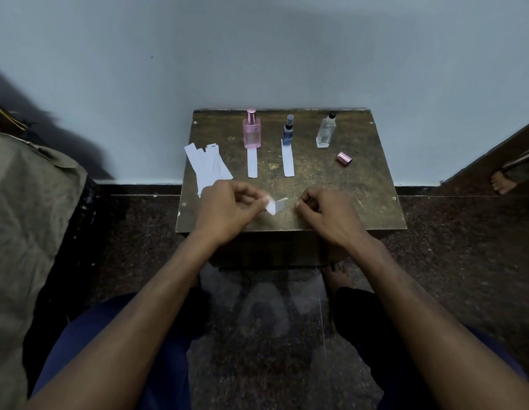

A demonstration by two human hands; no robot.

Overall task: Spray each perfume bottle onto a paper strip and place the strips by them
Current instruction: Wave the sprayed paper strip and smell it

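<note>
The person is sitting at a small dark desk [331, 184] pushed against a pale wall, both forearms reaching over its near edge. The left hand [227, 211] is pinching one end of a short paper strip [276, 207] between thumb and fingertips, the strip bending just above the desk's front part; the right hand [325, 213] is curling its fingers near the strip's other end, though I cannot tell whether it is actually gripping the paper. Along the back of the desk three bottles are standing upright in a row: a pink bottle [252, 133] at the left, a slim blue bottle [288, 130] in the middle and a clear bottle [326, 131] at the right. A white strip [252, 162] is lying in front of the pink bottle, and another strip [288, 159] is lying in front of the blue one, touching its base. A loose pink cap [344, 158] is lying on its side near the clear bottle. A pile of spare strips [207, 168] is overhanging the desk's left edge.
</note>
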